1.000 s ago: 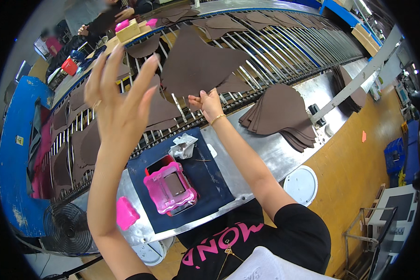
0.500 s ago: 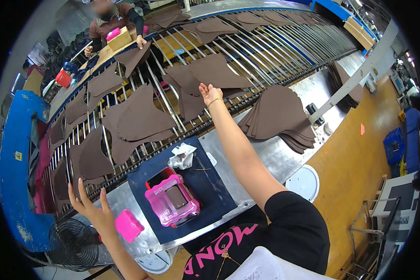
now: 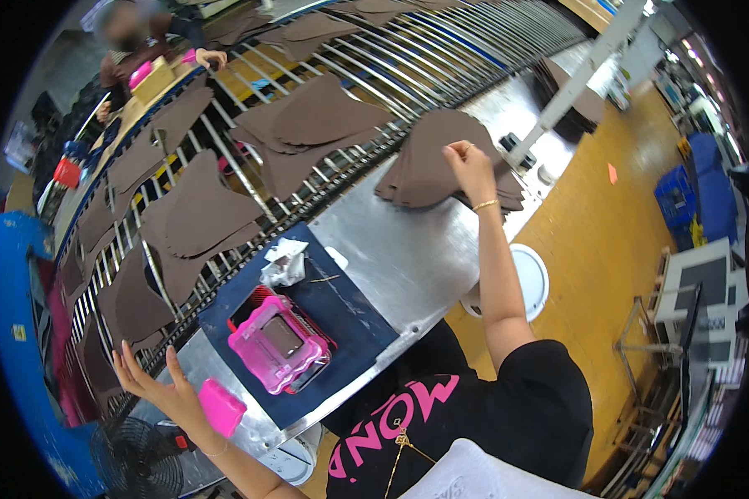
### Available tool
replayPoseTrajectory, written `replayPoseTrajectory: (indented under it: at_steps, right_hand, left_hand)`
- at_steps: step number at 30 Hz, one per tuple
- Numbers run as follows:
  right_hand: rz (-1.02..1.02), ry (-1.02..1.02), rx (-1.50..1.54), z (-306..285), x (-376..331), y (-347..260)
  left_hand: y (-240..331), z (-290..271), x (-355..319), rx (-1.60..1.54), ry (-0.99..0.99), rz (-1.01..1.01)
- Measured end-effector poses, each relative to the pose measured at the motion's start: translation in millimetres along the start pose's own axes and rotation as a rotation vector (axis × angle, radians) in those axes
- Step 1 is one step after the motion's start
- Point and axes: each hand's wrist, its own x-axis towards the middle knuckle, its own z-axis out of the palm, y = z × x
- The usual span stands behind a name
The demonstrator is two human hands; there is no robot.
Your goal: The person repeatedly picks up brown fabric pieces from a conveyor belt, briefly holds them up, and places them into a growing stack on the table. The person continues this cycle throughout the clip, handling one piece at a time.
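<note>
Stacks of brown cut panels (image 3: 429,154): two, on metal counter (image 3: 399,258). Right hand (image 3: 469,170), fingers drawn together, overlaps the nearer stack beside the counter's conveyor-side edge; grip indeterminable. Left hand (image 3: 160,392), fingers wide, beside one pink block (image 3: 226,407).

You've got a dark blue mat (image 3: 359,326) on the table, pink tray (image 3: 264,368) and crumpled tissue (image 3: 285,264) on it. Fan (image 3: 137,459) low left, near the blue machine (image 3: 10,287). Co-worker (image 3: 115,70) far side, top left; red tub (image 3: 67,173) near them. Right of your table: white bucket (image 3: 531,281), orange scrap (image 3: 612,173) on the floor (image 3: 595,249), blue crate (image 3: 676,201) beyond, grey cabinet (image 3: 697,303) nearer you.
</note>
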Motion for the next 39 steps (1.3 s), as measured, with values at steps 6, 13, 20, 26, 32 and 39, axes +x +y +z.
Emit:
replayPoseTrajectory:
  at_steps: [6, 13, 20, 26, 32, 39]
  right_hand:
    - [0.457, -0.072, -0.737, -67.1, 2.6, 74.5]
    - [0.428, -0.187, -0.673, -65.2, 13.6, 104.6]
    - [0.428, -0.106, -0.792, -71.7, 20.4, 69.0]
    - [-0.004, -0.246, -0.641, -103.5, 33.5, 56.6]
    - [-0.199, -0.071, -0.115, -138.0, -19.8, -114.4]
    - [-0.276, -0.398, 0.865, -54.0, -83.5, -188.3]
  left_hand:
    - [7.4, 7.9, -6.0, -0.001, -0.014, -0.006]
    - [15.5, 3.9, -10.0, -0.062, -0.038, -0.026]
    - [17.5, -3.9, -16.1, -0.116, -0.056, -0.069]
    - [11.7, -6.1, -19.7, -0.144, -0.092, -0.037]
    - [39.2, 4.8, -5.3, -0.224, -0.156, 0.017]
    - [58.0, 11.7, 1.5, -0.947, -0.305, -0.102]
